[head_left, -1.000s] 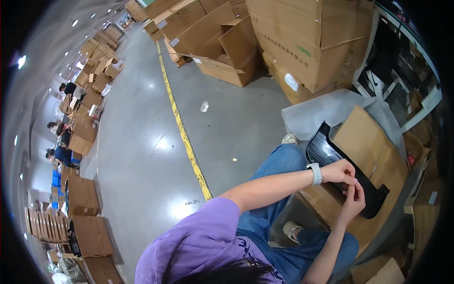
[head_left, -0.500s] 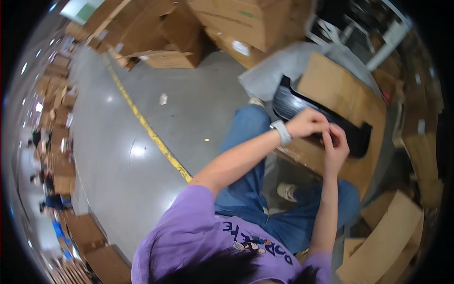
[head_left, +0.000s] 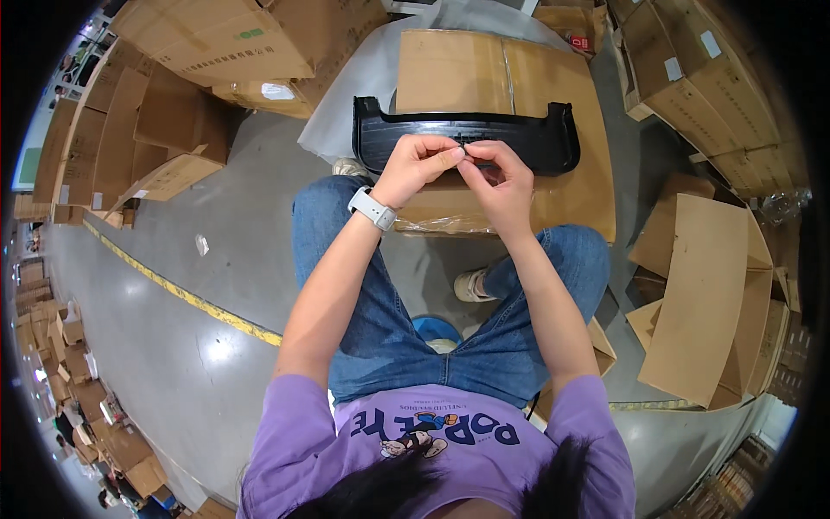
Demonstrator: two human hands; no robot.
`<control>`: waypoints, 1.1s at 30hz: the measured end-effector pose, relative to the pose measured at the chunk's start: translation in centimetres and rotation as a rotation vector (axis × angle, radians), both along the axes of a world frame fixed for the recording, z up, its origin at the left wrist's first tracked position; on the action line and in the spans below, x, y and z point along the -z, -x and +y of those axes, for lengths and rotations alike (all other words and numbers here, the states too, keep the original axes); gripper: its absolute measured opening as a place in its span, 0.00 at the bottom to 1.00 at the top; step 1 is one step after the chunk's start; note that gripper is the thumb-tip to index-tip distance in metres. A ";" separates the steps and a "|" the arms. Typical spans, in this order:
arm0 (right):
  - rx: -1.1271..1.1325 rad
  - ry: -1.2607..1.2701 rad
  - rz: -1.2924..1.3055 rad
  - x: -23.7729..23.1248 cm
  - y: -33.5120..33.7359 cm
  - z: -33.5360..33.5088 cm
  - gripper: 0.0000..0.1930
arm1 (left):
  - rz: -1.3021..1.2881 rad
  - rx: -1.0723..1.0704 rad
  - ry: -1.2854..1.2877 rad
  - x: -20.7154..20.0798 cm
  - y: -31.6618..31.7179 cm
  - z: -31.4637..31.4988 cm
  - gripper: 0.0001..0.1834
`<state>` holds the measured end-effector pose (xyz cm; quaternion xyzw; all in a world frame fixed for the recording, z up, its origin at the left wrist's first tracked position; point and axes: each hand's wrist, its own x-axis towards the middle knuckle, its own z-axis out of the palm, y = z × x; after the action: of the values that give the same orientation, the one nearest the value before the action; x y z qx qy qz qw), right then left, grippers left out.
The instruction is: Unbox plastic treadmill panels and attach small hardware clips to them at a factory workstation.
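Observation:
A black curved plastic part point(head_left: 527, 138) with raised ends lies on a cardboard box point(head_left: 432, 208) in front of my knees. Above its near edge my two hands meet, fingertips touching. My left hand point(head_left: 421, 166), with a pale watch on the wrist, is closed in a pinch. My right hand point(head_left: 501, 180) pinches at the same spot. Between the fingertips there seems to be a tiny dark piece, too small to name. Part of the black part's middle is hidden behind my hands.
A flat cardboard piece point(head_left: 454, 69) lies behind the black part, over translucent sheeting point(head_left: 346, 99). Large cartons point(head_left: 233, 39) stand at far left, more cartons point(head_left: 718, 95) at right. An opened carton point(head_left: 700, 294) sits right of my knee. A yellow line point(head_left: 190, 298) crosses the floor.
The view has swung to the right, so the black part and my hands now lie near the middle. Both hands stay pinched together above the black part.

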<state>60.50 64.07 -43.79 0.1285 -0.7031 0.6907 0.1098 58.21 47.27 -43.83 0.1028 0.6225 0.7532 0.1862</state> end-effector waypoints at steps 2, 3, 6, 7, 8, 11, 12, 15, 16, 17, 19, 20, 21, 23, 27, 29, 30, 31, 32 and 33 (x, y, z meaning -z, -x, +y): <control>0.012 -0.041 0.034 0.1 0.1 -0.1 0.07 | -0.031 -0.011 0.024 0.1 -0.1 0.0 0.12; -0.002 -0.019 0.024 0.4 0.2 -0.3 0.07 | -0.031 -0.009 0.017 0.0 -0.1 0.2 0.12; -0.018 -0.002 -0.009 0.8 0.4 0.0 0.08 | 0.126 -0.048 0.033 -0.6 -0.1 0.4 0.09; -0.024 -0.005 -0.029 1.0 0.4 0.0 0.08 | 0.122 -0.045 0.031 -0.4 0.0 0.6 0.09; -0.024 -0.004 -0.032 1.1 0.4 0.0 0.08 | 0.134 -0.043 0.042 -0.2 0.0 0.6 0.09; -0.065 0.063 -0.092 1.4 0.4 0.0 0.07 | 0.126 -0.033 0.072 -0.1 0.1 0.3 0.09; -0.077 0.079 -0.100 1.4 0.4 0.0 0.07 | 0.111 -0.026 0.090 -0.1 0.0 0.1 0.10; -0.104 0.121 -0.139 1.1 0.4 0.0 0.07 | 0.215 -0.033 0.129 0.5 0.2 0.0 0.10; -0.116 0.146 -0.169 1.1 0.4 0.0 0.08 | 0.213 -0.035 0.131 0.6 0.2 0.0 0.10; -0.116 0.147 -0.170 1.1 0.4 0.0 0.08 | 0.231 -0.040 0.124 0.6 0.1 0.1 0.10; -0.122 0.151 -0.180 1.1 0.3 0.1 0.08 | 0.248 -0.045 0.117 0.6 0.1 0.1 0.10; -0.123 0.151 -0.180 1.1 0.3 0.1 0.08 | 0.261 -0.040 0.133 0.6 0.1 0.0 0.10; -0.125 0.154 -0.180 1.2 0.3 0.1 0.08 | 0.275 -0.034 0.149 0.6 0.1 -0.1 0.10; -0.129 0.157 -0.180 1.3 0.3 0.1 0.08 | 0.277 -0.037 0.155 0.8 0.1 0.0 0.09; -0.120 0.117 -0.114 1.7 0.5 0.3 0.07 | 0.325 -0.078 0.170 1.0 -0.2 0.3 0.09; -0.118 0.096 -0.095 1.7 0.5 0.3 0.07 | 0.324 -0.080 0.178 0.8 -0.2 0.3 0.09; -0.122 0.091 -0.096 1.6 0.4 0.3 0.06 | 0.323 -0.082 0.187 0.7 -0.3 0.3 0.09; -0.125 0.086 -0.098 1.6 0.4 0.3 0.06 | 0.322 -0.082 0.188 0.8 -0.3 0.2 0.09; -0.125 0.086 -0.097 1.7 0.4 0.3 0.06 | 0.345 -0.081 0.227 0.8 -0.2 0.1 0.09; -0.124 0.087 -0.110 1.7 0.3 0.2 0.06 | 0.368 -0.080 0.267 0.8 -0.2 0.1 0.08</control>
<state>60.15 64.31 -45.51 0.1287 -0.6682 0.7320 0.0337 58.42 47.34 -44.60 0.1881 0.7437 0.6394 0.0517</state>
